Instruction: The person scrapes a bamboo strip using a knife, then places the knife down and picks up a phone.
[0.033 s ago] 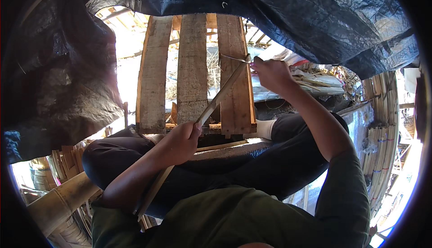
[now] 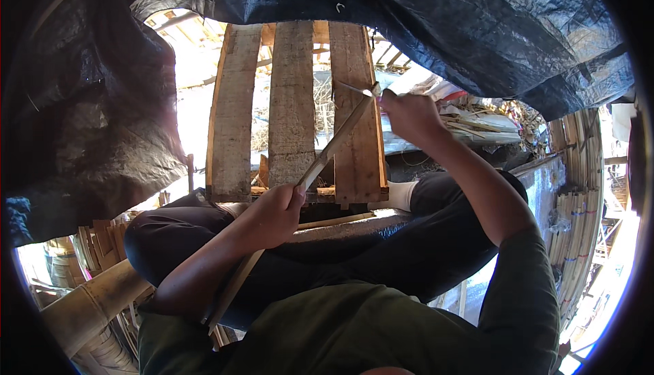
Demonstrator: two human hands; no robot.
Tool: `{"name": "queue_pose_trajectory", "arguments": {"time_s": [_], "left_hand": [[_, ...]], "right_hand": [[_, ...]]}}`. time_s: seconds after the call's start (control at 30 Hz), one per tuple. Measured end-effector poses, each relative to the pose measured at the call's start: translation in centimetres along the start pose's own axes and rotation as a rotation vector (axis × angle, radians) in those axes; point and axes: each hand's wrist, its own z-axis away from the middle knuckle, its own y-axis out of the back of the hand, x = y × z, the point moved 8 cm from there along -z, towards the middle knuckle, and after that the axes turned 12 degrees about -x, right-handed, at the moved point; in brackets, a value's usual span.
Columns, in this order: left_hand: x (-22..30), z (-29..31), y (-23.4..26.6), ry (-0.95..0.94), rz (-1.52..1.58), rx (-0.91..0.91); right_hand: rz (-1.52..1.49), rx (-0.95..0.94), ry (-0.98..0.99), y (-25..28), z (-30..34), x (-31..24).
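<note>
My left hand [image 2: 276,217] is closed around a long, pale bamboo strip [image 2: 337,142], which slants from under my left forearm up to the right. The strip's far end lies over the right plank of a slatted wooden stand [image 2: 291,113]. At that end my right hand [image 2: 412,115] is a closed fist on a knife, its handle mostly hidden by the fingers. The thin knife blade [image 2: 353,88] points left across the strip's tip, above the plank.
Dark plastic sheeting [image 2: 490,27] hangs across the top and the left side. A thick bamboo pole [image 2: 95,307] lies at lower left. Bundled bamboo strips [image 2: 572,232] stand at the right. Several split pieces [image 2: 484,126] lie beyond my right hand.
The knife blade has tilted slightly and my right hand has shifted a little at the strip's tip. My left hand and the strip stay in place.
</note>
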Motion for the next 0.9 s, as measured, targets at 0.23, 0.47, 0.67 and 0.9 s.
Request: {"name": "queue_pose_trajectory", "arguments": {"time_s": [0.23,0.47,0.67,0.9], "left_hand": [[0.4,0.0,0.2,0.049,0.025,-0.014],[0.1,-0.2,0.3,0.025,-0.056,0.011],[-0.7,-0.6,0.4,0.039,-0.061,0.026],[-0.3,-0.8,0.5,0.005,-0.042,0.039]], "right_hand": [[-0.073,-0.055,-0.087,0.2,0.1,1.7],[-0.043,-0.040,-0.043,0.3,0.5,-0.5],[0.005,0.016,-0.097,0.6,0.8,0.9],[-0.096,0.023,-0.106,0.7,0.2,1.5]]}}
